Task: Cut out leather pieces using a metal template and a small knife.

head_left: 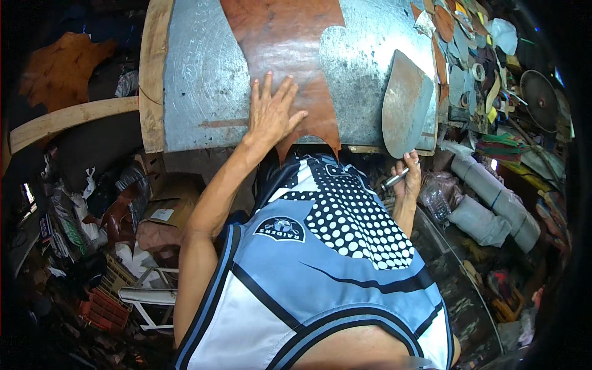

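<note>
Left hand (274, 114): palm down, fingers extended and slightly spread, grasping nothing, laid flat on the brown leather piece (311, 68). Right hand (408, 176): fingers curled around a slim metal-handled tool (393, 180), at the near edge of the counter (203, 80); the tool's long axis slants, thicker end to the lower left, thin end to the upper right. Leather piece: on the metal-topped counter, long axis running away from the person, far end cut off by the upper edge of view; near end notched in a curve between two points, both directed toward the person and reaching over the counter edge. Sole-shaped template (402, 105), grey and brown: on the counter, right of the leather and apart from it; long axis also running away, leaning slightly rightward at the far end; narrow tip away, rounded end toward the person, beside the right hand's fingertips, contact uncertain. Wooden strip (153, 74): along the counter's left side. Assorted scraps (459, 74): heaped beyond the counter's right side.
</note>
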Tool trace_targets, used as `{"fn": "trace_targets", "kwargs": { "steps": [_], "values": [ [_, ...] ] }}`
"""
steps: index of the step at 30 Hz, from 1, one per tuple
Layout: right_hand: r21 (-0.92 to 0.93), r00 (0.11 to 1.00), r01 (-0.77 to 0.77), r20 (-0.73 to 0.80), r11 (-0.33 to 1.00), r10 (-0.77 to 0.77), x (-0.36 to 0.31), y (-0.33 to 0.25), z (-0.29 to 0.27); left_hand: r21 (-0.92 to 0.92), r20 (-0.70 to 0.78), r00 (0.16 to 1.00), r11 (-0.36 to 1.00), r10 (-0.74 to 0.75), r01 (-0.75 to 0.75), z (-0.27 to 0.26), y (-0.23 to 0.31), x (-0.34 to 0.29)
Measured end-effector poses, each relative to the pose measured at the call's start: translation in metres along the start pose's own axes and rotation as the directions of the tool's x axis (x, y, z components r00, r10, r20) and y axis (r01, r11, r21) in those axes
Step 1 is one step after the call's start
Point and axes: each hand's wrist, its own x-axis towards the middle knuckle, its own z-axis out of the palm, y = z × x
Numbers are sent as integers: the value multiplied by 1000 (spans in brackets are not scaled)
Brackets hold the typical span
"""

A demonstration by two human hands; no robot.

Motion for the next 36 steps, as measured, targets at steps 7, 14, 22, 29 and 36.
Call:
{"fn": "trace_targets", "kwargs": {
  "steps": [7,14,22,29,36],
  "values": [
    [-138,996,29,88,990,-17,2,15,63,8,-192,946,964,-261,267,-5,-56,-3],
    [-321,934,-45,322,946,154,14,34,147,-294,-189,949,937,-252,190,-10,-33,-24],
    [-770,878,411,478,487,14,28,58,156,-116,-167,974,984,-151,132,7,-32,-30],
    [-845,889,401,452,353,72,21,50,165,-63,-160,983,995,-88,79,4,-35,-28],
    [-816,887,414,461,404,23,28,51,157,-127,-191,980,992,-51,27,-7,-76,5]
  ]
}}
